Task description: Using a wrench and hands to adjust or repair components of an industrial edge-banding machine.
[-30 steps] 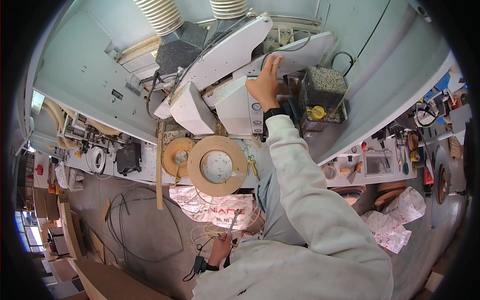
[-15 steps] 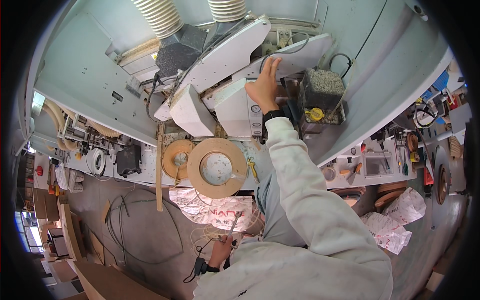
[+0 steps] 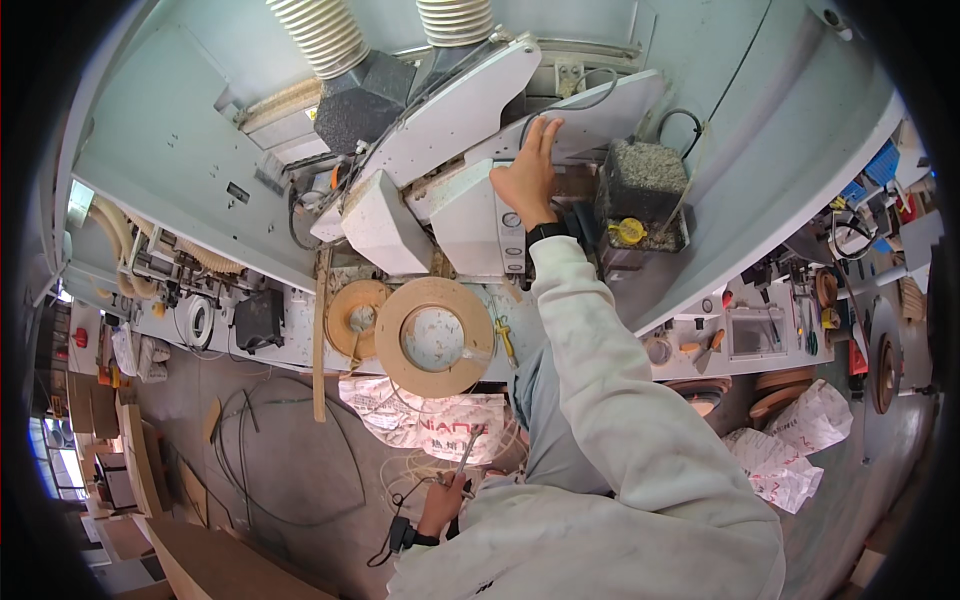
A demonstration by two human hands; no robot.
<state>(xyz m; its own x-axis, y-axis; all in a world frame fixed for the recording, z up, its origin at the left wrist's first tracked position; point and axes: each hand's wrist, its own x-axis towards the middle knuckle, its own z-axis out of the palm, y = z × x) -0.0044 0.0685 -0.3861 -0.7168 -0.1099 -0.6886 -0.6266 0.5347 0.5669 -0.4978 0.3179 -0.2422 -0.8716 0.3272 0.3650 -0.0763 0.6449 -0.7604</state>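
Observation:
My right hand [image 3: 525,180] reaches up into the machine, fingers stretched out, their tips at the lower edge of a slanted white panel [image 3: 600,110]. Its palm side is hidden, so whether it presses on anything does not show. Beside it are a white housing with round gauges [image 3: 512,220] and a dusty dark box [image 3: 645,180] with a yellow cap [image 3: 628,231]. Low down, my left hand [image 3: 438,505] is closed around a slim metal tool [image 3: 466,450] pointing upward; its exact kind is unclear.
Two rolls of tan edge-banding tape, a large one [image 3: 390,340] and a smaller one [image 3: 345,300], lie at the machine's front. A yellow-handled tool [image 3: 507,340] is beside them. A printed white sack [image 3: 420,415] and a loose dark cable loop [image 3: 290,520] are on the floor.
A small orange part now shows among the cables left of the white machine covers. Both hands stay nearly where they were.

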